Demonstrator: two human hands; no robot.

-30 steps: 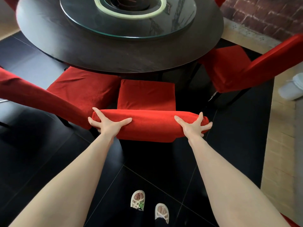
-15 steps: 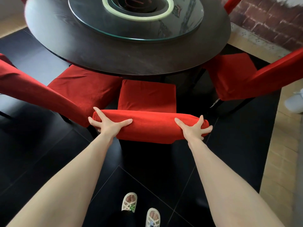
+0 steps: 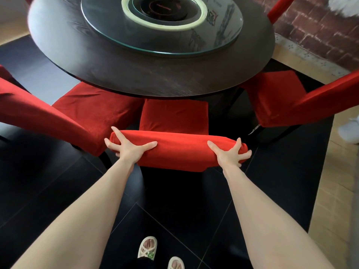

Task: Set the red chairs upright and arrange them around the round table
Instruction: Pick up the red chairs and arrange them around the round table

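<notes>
A red chair stands upright before me, its seat [image 3: 174, 115] partly under the edge of the dark round table [image 3: 136, 74]. My left hand [image 3: 128, 148] presses on the left end of its padded backrest top [image 3: 180, 150] with fingers spread and straight. My right hand [image 3: 231, 154] presses on the right end the same way. A second red chair [image 3: 58, 115] stands upright at the left, its seat tucked under the table. A third [image 3: 291, 100] stands upright at the right.
A glass turntable [image 3: 213, 41] lies on the tabletop. Another red chair back [image 3: 279, 8] shows beyond the table at top right. A brick wall [image 3: 320, 35] and a white bin [image 3: 349, 131] are at the right. My sandalled feet [image 3: 147, 247] stand on black floor tiles.
The middle chair has slid a little further under the table with both hands still on its backrest. My feet have stepped forward.
</notes>
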